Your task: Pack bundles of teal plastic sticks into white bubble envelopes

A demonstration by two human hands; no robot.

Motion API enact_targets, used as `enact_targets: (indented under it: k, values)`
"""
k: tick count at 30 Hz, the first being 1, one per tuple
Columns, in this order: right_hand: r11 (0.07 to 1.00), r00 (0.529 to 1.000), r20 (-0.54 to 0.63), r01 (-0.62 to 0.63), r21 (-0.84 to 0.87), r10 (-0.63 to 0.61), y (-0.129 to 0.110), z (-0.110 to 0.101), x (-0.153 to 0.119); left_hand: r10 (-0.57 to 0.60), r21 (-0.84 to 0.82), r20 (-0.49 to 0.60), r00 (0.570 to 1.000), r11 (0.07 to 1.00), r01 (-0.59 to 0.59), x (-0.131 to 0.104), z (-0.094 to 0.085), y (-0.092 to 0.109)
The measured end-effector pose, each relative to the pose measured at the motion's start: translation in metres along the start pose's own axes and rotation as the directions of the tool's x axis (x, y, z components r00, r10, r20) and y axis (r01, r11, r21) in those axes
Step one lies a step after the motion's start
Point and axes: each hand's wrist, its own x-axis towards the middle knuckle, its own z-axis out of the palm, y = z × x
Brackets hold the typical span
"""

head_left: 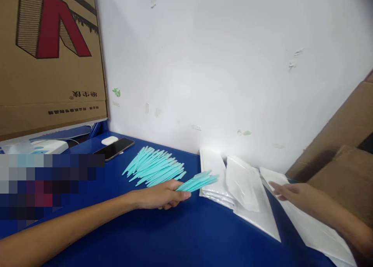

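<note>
A pixelated block (43,185) hides the table's left side. The cardboard box (49,53) is cut off by the frame's edge

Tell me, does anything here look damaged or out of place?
Mostly tidy. The white wall has scuffs and bits of old tape. The white pouches lie fanned and overlapping, not squarely stacked. The teal sticks lie in a loose pile.

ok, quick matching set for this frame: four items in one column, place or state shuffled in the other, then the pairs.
1. small bunch of teal sticks
2. loose teal stick pile
3. phone
4. long white pouch

A. under the right hand fingertips
B. lying screen-up near the cardboard box
C. gripped in the left hand
D. spread on the blue table by the wall

Pairs: 1-C, 2-D, 3-B, 4-A
</note>
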Motion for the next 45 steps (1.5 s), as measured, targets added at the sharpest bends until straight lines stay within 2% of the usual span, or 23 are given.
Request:
enact_targets:
  k: [1, 2, 3, 5, 7, 9, 10, 12, 15, 18, 22, 24, 27, 29, 30, 32, 35, 45]
  values:
    - [0.999, 0.994, 0.11, -0.013, -0.05, 0.019, -0.001, 0.001, 0.0, 0.001, -0.005, 0.002, 1.0, 1.0, -0.001, 0.0, 0.0, 0.0]
    - [0.996, 0.986, 0.166, 0.0, -0.094, 0.016, -0.006, 0.001, -0.001, 0.005, -0.01, 0.005, 1.0, 1.0, -0.005, -0.001, 0.0, 0.001]
    - [0.995, 0.986, 0.165, 0.027, -0.098, -0.01, -0.014, 0.0, -0.003, 0.012, -0.015, 0.009, 1.0, 1.0, -0.012, -0.001, 0.0, 0.001]
    - [0.995, 0.995, 0.02, 0.1, -0.03, -0.099, -0.04, -0.003, -0.011, 0.028, -0.021, 0.009, 1.0, 0.999, -0.027, -0.001, 0.0, 0.001]
    - [0.978, 0.986, -0.104, 0.144, 0.149, -0.129, -0.073, -0.002, -0.026, 0.048, -0.024, 0.002, 0.999, 0.999, -0.048, -0.001, 0.001, 0.0]
    - [0.916, 0.951, -0.195, 0.289, 0.278, -0.241, -0.104, 0.004, -0.045, 0.08, -0.033, 0.004, 0.997, 0.996, -0.08, -0.001, 0.002, 0.0]
    - [0.877, 0.933, -0.196, 0.354, 0.325, -0.303, -0.118, 0.01, -0.055, 0.098, -0.045, 0.017, 0.995, 0.994, -0.098, -0.001, 0.003, 0.0]
    - [0.809, 0.908, -0.108, 0.41, 0.42, -0.404, -0.139, 0.022, -0.076, 0.125, -0.091, 0.05, 0.991, 0.989, -0.12, -0.002, 0.008, 0.001]
    - [0.734, 0.855, 0.062, 0.402, 0.547, -0.515, -0.157, 0.041, -0.099, 0.113, -0.178, 0.085, 0.99, 0.979, -0.097, -0.005, 0.017, 0.003]
    - [0.681, 0.83, 0.097, 0.377, 0.627, -0.549, -0.162, 0.049, -0.11, 0.08, -0.203, 0.099, 0.992, 0.977, -0.058, -0.008, 0.026, 0.006]
    - [0.662, 0.831, 0.141, 0.314, 0.68, -0.538, -0.164, 0.047, -0.113, 0.077, -0.193, 0.063, 0.995, 0.979, -0.063, -0.009, 0.03, 0.005]
    - [0.635, 0.867, 0.146, 0.225, 0.739, -0.477, -0.166, 0.045, -0.114, 0.125, -0.218, 0.05, 0.991, 0.969, -0.112, -0.007, 0.031, 0.004]
    - [0.492, 0.927, 0.169, 0.019, 0.871, -0.335, -0.173, 0.047, -0.114, 0.217, -0.234, 0.036, 0.976, 0.951, -0.203, -0.006, 0.032, 0.005]
    - [0.41, 0.924, 0.235, -0.097, 0.907, -0.301, -0.177, 0.051, -0.114, 0.264, -0.234, 0.022, 0.964, 0.939, -0.252, -0.006, 0.033, 0.006]
    - [0.401, 0.914, 0.268, -0.133, 0.906, -0.304, -0.178, 0.054, -0.114, 0.28, -0.238, 0.013, 0.96, 0.933, -0.269, -0.006, 0.034, 0.006]
    - [0.418, 0.902, 0.295, -0.146, 0.897, -0.317, -0.18, 0.06, -0.115, 0.297, -0.245, -0.006, 0.955, 0.925, -0.289, -0.005, 0.035, 0.005]
    - [0.447, 0.911, 0.283, -0.127, 0.885, -0.302, -0.18, 0.065, -0.117, 0.301, -0.232, -0.036, 0.953, 0.925, -0.301, -0.004, 0.036, 0.003]
    - [0.474, 0.92, 0.284, -0.131, 0.871, -0.268, -0.178, 0.062, -0.117, 0.359, -0.162, -0.083, 0.93, 0.916, -0.368, -0.005, 0.04, 0.006]
